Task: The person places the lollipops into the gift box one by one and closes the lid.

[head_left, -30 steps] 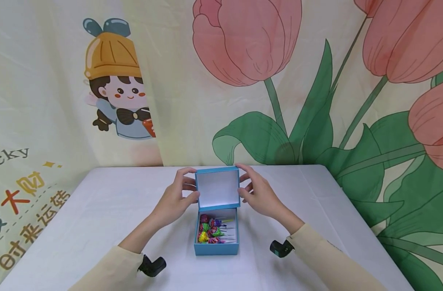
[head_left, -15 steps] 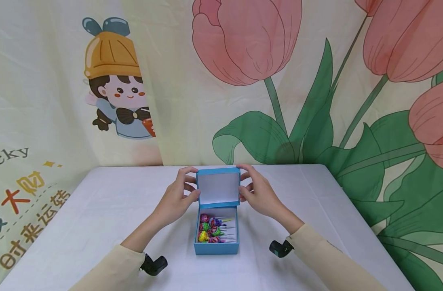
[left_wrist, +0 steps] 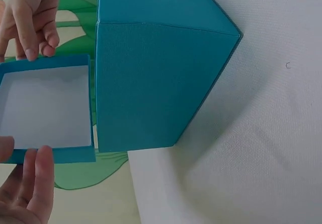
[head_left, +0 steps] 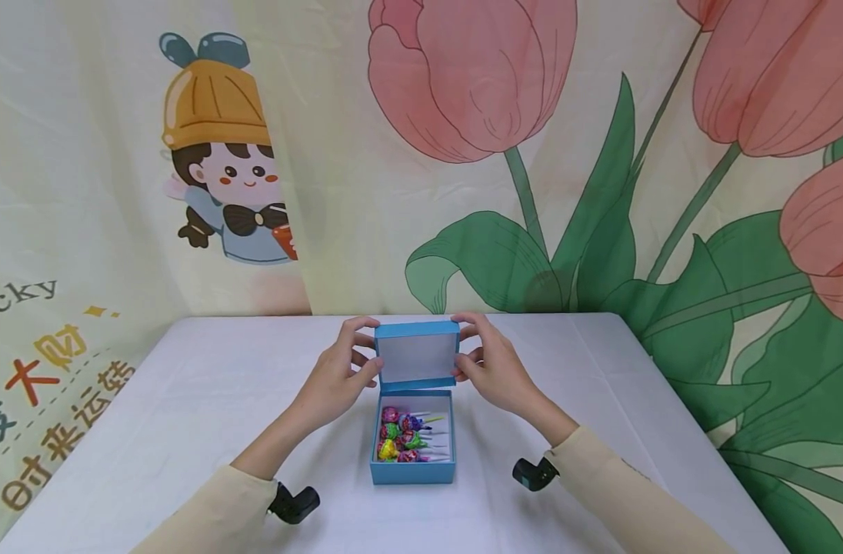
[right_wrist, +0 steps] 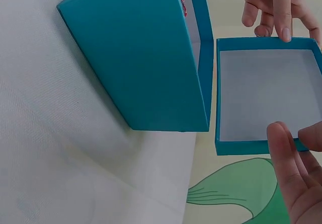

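Note:
A blue lid (head_left: 418, 358) with a white inside is held upright, slightly tilted, just above and behind an open blue box (head_left: 413, 473). My left hand (head_left: 334, 377) grips its left edge and my right hand (head_left: 496, 368) its right edge, thumbs on the near side. Several wrapped lollipops (head_left: 401, 440) lie in the box, sticks pointing right. In the left wrist view the lid (left_wrist: 48, 108) stands beside the box's outer wall (left_wrist: 156, 88). The right wrist view shows a narrow gap between the lid (right_wrist: 266, 93) and the box rim (right_wrist: 204, 83).
The box stands on a table with a white cloth (head_left: 207, 400). Behind the table's far edge hangs a curtain (head_left: 338, 192) printed with tulips and a cartoon figure. A black wrist camera (head_left: 293, 504) sits at the left sleeve, another black camera (head_left: 534, 473) at the right.
The lid has tilted and its lower edge has risen, uncovering more of the box's back rim. Both hands have shifted slightly right with it. Box and lollipops stay in place.

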A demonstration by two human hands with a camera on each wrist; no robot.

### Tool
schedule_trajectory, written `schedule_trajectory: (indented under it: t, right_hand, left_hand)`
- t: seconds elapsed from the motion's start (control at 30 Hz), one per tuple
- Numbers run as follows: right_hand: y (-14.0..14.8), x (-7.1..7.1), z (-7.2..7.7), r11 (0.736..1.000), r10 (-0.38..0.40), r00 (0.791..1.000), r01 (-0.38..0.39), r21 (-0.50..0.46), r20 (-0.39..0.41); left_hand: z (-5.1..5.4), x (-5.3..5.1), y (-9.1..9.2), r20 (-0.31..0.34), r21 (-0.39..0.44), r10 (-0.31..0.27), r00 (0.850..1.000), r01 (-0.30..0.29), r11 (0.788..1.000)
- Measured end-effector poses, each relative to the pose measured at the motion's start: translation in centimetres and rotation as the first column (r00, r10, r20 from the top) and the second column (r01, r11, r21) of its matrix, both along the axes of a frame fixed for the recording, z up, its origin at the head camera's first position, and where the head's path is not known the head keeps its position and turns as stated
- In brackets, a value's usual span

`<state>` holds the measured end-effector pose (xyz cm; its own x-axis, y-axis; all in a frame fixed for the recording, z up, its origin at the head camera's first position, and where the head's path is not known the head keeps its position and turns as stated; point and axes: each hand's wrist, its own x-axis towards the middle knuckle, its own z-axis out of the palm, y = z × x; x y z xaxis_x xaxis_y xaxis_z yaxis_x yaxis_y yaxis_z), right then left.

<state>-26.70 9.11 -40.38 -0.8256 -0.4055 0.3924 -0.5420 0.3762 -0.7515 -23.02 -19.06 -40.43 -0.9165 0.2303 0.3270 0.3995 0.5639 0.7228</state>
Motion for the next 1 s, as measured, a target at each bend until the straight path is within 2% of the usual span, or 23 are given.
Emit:
schedule_trajectory:
  t: [0.23,0.6,0.73,1.0]
  right_hand:
    - [0.2,-0.1,0.1,0.999,0.028,0.999,-0.026,-0.039,0.037]
    - [0.7,-0.1,0.1,0.995,0.054,0.99,-0.043,-0.088,0.132]
    - [1.0,-0.1,0.0,0.994,0.069,0.987,-0.056,-0.094,0.144]
    - [1.3,0.1,0.0,0.995,0.081,0.986,-0.071,-0.069,0.148]
  left_hand:
    - [-0.1,0.0,-0.1,0.05,0.047,-0.026,0.998,0.024,0.999]
    - [-0.3,-0.1,-0.2,0.07,0.016,-0.057,0.996,0.056,0.998]
    - [-0.4,-0.1,-0.2,0.073,0.013,-0.063,0.995,0.062,0.998]
    - [-0.3,0.1,-0.1,0.124,0.041,-0.047,0.991,0.042,0.998]
